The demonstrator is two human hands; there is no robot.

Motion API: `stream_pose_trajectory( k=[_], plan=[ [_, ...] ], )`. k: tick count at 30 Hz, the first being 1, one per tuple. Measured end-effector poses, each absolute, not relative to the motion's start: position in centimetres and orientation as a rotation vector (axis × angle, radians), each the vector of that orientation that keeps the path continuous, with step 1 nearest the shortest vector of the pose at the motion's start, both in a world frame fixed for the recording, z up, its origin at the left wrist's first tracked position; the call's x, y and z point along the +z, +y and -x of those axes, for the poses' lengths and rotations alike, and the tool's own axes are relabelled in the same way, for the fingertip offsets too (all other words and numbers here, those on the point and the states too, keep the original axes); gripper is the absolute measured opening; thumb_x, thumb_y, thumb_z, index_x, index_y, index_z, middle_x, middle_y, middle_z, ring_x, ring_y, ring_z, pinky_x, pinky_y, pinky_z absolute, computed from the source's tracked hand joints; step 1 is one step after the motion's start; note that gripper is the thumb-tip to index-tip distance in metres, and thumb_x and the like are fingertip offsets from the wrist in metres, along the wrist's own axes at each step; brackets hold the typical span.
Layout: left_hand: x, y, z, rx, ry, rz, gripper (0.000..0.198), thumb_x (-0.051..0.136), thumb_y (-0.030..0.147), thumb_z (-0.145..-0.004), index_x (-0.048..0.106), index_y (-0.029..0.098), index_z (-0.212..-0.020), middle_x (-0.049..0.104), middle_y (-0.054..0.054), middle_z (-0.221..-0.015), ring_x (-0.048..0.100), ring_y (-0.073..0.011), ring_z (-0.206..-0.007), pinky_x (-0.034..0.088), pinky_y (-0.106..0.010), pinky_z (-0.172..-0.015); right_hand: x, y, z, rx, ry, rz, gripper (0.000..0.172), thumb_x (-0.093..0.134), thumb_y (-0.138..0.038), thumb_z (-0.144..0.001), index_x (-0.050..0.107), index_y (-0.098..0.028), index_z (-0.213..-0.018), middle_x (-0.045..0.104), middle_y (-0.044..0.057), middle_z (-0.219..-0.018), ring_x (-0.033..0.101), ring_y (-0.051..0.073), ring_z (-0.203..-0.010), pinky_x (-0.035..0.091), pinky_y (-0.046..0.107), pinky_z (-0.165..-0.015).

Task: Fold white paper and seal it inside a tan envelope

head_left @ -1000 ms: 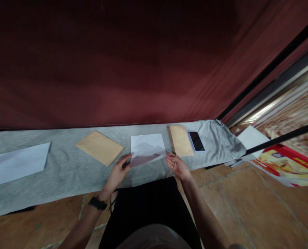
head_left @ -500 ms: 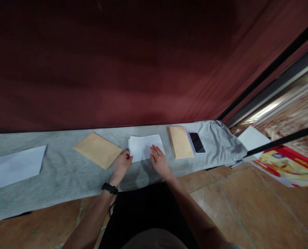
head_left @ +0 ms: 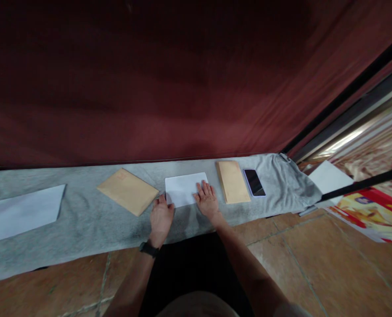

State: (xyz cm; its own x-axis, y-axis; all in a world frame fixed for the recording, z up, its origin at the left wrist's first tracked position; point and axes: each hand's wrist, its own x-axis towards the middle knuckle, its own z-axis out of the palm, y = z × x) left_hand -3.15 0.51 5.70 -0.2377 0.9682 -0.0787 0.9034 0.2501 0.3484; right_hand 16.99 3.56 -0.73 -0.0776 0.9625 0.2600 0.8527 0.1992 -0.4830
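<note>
A white sheet of paper [head_left: 182, 189], seemingly folded over, lies flat on a grey cloth in front of me. My right hand [head_left: 207, 201] rests on its right end, palm down with the fingers spread. At the paper's lower left corner is my left hand [head_left: 161, 216], its thumb against the corner and its fingers loosely bent beside the left edge. A brown envelope [head_left: 128, 191] lies slanted just left of that hand. To the right of my right hand is a stack of brown envelopes [head_left: 233, 181].
A phone [head_left: 255, 182] lies right of the stack. At the far left is more white paper [head_left: 24, 213]. The grey cloth [head_left: 93, 233] covers a long narrow surface against a dark red curtain [head_left: 182, 110]. A red and yellow box [head_left: 374, 211] stands at the right.
The paper's layers, offset at the left edge before, now line up and lie flatter. My right hand has moved slightly right and spread its fingers; my left hand has loosened from its pinch.
</note>
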Motion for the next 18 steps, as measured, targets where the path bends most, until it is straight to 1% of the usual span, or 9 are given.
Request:
stream_pose_trajectory(
  k=[3, 6, 9, 11, 15, 18],
  plan=[
    [6.2, 0.8, 3.0, 0.279, 2.274, -1.7, 0.047, 0.058, 0.031, -0.091, 0.05, 0.012, -0.133, 0.068, -0.019, -0.115, 0.069, -0.0302, -0.104, 0.05, -0.034, -0.078, -0.4, 4.5, -17.1, 0.318, -1.825, 1.719, 0.054, 0.046, -0.04, -0.103, 0.045, -0.015, -0.152, 0.036, 0.018, -0.161, 0.032, 0.032, -0.151, 0.02, 0.06, -0.122],
    [6.4, 1.3, 3.1, 0.29, 2.26, -1.659, 0.048, 0.059, 0.034, -0.09, 0.05, 0.013, -0.132, 0.071, -0.018, -0.111, 0.07, -0.0303, -0.102, 0.048, -0.034, -0.077, 0.0, 5.3, -15.5, 0.333, -1.885, 1.737, 0.053, 0.04, -0.039, -0.105, 0.045, -0.014, -0.152, 0.038, 0.019, -0.16, 0.034, 0.032, -0.15, 0.019, 0.06, -0.122],
    [6.2, 1.7, 3.3, 0.312, 2.234, -1.627, 0.045, 0.059, 0.036, -0.09, 0.054, 0.011, -0.128, 0.072, -0.021, -0.11, 0.071, -0.032, -0.099, 0.048, -0.035, -0.075, -0.1, 5.7, -13.1, 0.332, -2.102, 1.626, 0.052, 0.042, -0.045, -0.105, 0.044, -0.024, -0.153, 0.041, 0.011, -0.16, 0.036, 0.03, -0.15, 0.019, 0.057, -0.123],
    [5.9, 1.9, 3.5, 0.331, 2.225, -1.597, 0.041, 0.059, 0.035, -0.09, 0.056, 0.012, -0.124, 0.073, -0.02, -0.108, 0.071, -0.0317, -0.097, 0.048, -0.035, -0.074, -0.3, 6.0, -11.9, 0.3, -2.168, 1.607, 0.052, 0.043, -0.045, -0.105, 0.042, -0.028, -0.154, 0.039, 0.009, -0.161, 0.035, 0.029, -0.15, 0.019, 0.058, -0.123],
    [5.1, 2.5, 4.1, 0.382, 2.201, -1.484, 0.035, 0.061, 0.034, -0.088, 0.057, 0.017, -0.118, 0.075, -0.014, -0.1, 0.073, -0.0279, -0.091, 0.047, -0.033, -0.071, -0.5, 6.7, -11.8, 0.269, -2.157, 1.653, 0.051, 0.041, -0.041, -0.105, 0.043, -0.024, -0.153, 0.036, 0.01, -0.163, 0.035, 0.029, -0.15, 0.022, 0.055, -0.123],
    [4.5, 2.8, 4.7, 0.438, 2.174, -1.458, 0.024, 0.064, 0.033, -0.085, 0.061, 0.019, -0.105, 0.076, -0.01, -0.096, 0.072, -0.0252, -0.087, 0.046, -0.031, -0.069, -0.3, 7.5, -13.1, 0.272, -2.073, 1.711, 0.051, 0.043, -0.04, -0.105, 0.046, -0.021, -0.152, 0.038, 0.013, -0.161, 0.035, 0.03, -0.15, 0.024, 0.054, -0.122]
  ],
)
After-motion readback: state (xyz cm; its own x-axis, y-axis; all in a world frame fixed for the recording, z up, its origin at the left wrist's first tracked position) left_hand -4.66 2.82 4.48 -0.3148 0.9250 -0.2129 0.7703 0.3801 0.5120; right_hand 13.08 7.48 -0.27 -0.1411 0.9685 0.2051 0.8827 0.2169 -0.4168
